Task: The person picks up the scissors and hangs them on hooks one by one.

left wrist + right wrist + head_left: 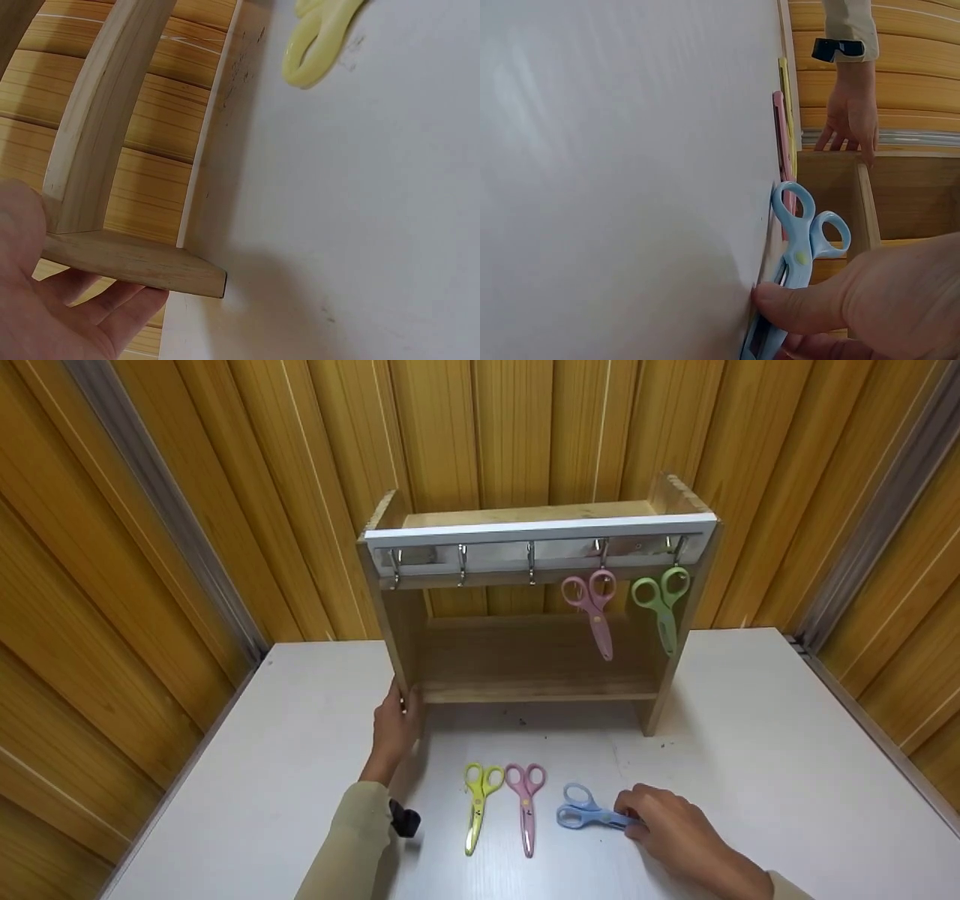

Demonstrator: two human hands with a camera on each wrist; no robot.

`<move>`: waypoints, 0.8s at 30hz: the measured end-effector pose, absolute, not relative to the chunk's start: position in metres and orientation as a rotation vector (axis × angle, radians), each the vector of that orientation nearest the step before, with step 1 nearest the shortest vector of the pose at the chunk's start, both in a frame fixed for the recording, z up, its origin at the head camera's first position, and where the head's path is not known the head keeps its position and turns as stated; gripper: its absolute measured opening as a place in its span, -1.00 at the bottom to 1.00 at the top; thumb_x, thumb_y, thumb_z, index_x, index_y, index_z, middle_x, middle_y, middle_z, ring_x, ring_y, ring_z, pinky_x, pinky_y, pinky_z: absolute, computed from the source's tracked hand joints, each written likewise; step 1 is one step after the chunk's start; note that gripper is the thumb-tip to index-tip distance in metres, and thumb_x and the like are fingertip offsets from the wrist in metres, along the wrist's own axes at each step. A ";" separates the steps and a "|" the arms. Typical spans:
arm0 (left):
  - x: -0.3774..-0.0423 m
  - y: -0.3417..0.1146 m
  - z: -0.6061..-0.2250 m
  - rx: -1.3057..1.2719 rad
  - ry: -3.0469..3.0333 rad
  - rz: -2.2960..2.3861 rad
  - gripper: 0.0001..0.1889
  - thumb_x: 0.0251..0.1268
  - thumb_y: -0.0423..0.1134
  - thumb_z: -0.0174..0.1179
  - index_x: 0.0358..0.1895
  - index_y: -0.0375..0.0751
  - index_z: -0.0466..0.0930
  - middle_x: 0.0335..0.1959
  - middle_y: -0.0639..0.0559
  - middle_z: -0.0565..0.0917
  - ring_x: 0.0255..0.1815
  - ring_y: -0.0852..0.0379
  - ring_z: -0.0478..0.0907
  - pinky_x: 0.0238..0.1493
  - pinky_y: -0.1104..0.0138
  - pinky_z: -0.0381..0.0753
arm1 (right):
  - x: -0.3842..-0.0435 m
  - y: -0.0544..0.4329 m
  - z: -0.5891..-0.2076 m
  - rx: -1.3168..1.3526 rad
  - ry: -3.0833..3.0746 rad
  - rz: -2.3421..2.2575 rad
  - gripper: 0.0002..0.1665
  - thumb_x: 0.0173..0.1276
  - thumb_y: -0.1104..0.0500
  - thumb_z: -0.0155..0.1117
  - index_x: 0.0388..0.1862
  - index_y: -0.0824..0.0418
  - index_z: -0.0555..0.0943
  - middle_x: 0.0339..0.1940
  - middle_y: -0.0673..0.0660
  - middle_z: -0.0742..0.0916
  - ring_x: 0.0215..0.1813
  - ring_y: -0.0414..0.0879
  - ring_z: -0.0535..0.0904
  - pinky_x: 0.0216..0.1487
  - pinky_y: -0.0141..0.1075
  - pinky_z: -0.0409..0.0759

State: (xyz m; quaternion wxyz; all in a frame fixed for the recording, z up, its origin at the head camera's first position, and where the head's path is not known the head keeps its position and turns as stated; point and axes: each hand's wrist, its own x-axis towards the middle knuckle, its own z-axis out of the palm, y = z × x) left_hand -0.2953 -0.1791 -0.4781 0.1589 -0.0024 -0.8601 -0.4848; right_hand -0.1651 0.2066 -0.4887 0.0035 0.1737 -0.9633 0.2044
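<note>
My right hand (671,821) pinches a pair of light blue scissors (589,814) by the blade end, handle loops toward the left. The right wrist view shows my thumb across the blades of these blue scissors (799,251), low over the white table. My left hand (397,724) holds the lower left side panel of a wooden shelf (540,697); in the left wrist view its fingers (135,315) lie along the panel's outer face. Yellow scissors (478,810) and pink scissors (526,810) lie side by side between my hands, blades toward me.
A row of metal hooks (531,562) runs along the shelf's upper front. Another pair of pink scissors (598,611) and green scissors (664,607) hang from the two rightmost hooks. Wood-look panel walls (510,427) stand behind the white table (787,750) and at both sides.
</note>
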 end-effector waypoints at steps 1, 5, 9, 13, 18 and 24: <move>-0.295 -0.179 -0.479 -0.002 -2.462 -1.389 -0.41 0.69 -0.14 -0.05 0.65 -0.14 0.09 0.52 -0.20 0.39 0.39 -0.15 0.50 0.30 -0.02 0.53 | -0.165 0.207 -0.488 0.548 -3.016 0.625 -0.68 0.13 0.38 0.55 -0.35 -0.05 0.72 -0.44 -0.24 0.57 -0.35 -0.31 0.43 -0.37 -0.25 0.50; -0.294 -0.180 -0.481 0.013 -2.479 -1.400 -0.40 0.70 -0.14 -0.06 0.66 -0.11 0.06 0.54 -0.17 0.37 0.41 -0.13 0.49 0.31 -0.01 0.52 | -0.166 0.208 -0.479 0.552 -2.980 0.562 -0.68 0.13 0.39 0.54 -0.36 -0.06 0.72 -0.46 -0.25 0.56 -0.37 -0.30 0.43 -0.40 -0.27 0.47; -0.294 -0.180 -0.481 0.002 -2.474 -1.403 -0.40 0.70 -0.13 -0.06 0.66 -0.11 0.06 0.53 -0.17 0.38 0.39 -0.13 0.51 0.30 -0.01 0.54 | -0.171 0.208 -0.464 0.578 -2.901 0.524 -0.66 0.11 0.41 0.55 -0.36 -0.04 0.73 -0.45 -0.24 0.58 -0.36 -0.30 0.47 -0.40 -0.29 0.48; -0.295 -0.180 -0.480 -0.010 -2.460 -1.393 -0.41 0.70 -0.14 -0.05 0.65 -0.12 0.09 0.50 -0.19 0.41 0.34 -0.12 0.56 0.25 0.00 0.58 | -0.177 0.208 -0.448 0.642 -2.791 0.513 -0.64 0.05 0.42 0.60 -0.33 -0.01 0.74 -0.42 -0.22 0.61 -0.32 -0.29 0.51 -0.35 -0.30 0.55; -0.296 -0.180 -0.478 -0.009 -2.462 -1.364 -0.43 0.70 -0.17 -0.06 0.63 -0.20 0.10 0.46 -0.27 0.44 0.31 -0.19 0.57 0.20 -0.03 0.61 | -0.185 0.206 -0.427 0.700 -2.701 0.487 -0.64 0.05 0.40 0.63 -0.29 0.00 0.75 -0.36 -0.18 0.65 -0.29 -0.26 0.54 -0.28 -0.30 0.63; -0.297 -0.179 -0.476 0.032 -2.485 -1.411 -0.40 0.70 -0.16 -0.07 0.66 -0.14 0.05 0.52 -0.22 0.37 0.39 -0.17 0.50 0.29 -0.01 0.54 | -0.193 0.198 -0.400 0.731 -2.647 0.440 -0.68 0.09 0.37 0.63 -0.28 0.00 0.77 -0.38 -0.15 0.62 -0.32 -0.26 0.48 -0.30 -0.34 0.60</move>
